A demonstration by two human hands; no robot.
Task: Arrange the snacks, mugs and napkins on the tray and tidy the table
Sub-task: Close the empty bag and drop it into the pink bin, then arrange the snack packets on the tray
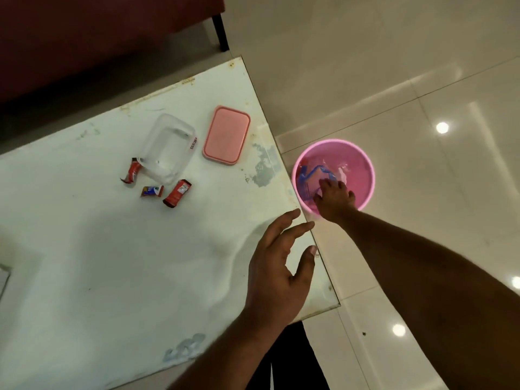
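Pink round plastic bin [363, 167] on the floor takes my right hand [334, 202], fingers spread, grip unclear. My left hand [277, 266] hovers open and empty over the white tabletop [84, 249]; three crumpled red snack wrappers [177, 193] lie by a clear plastic container [168, 149].

- The table [84, 249] fills the left; the bin [365, 164] stands on the floor [422, 66] off its three-o'clock edge.
- On the table, the lid [226, 135] lies just at three o'clock of the container [168, 147].
- Three wrappers [177, 193] lie at the container's six o'clock.
- More wrappers [309, 178] lie inside the bin.
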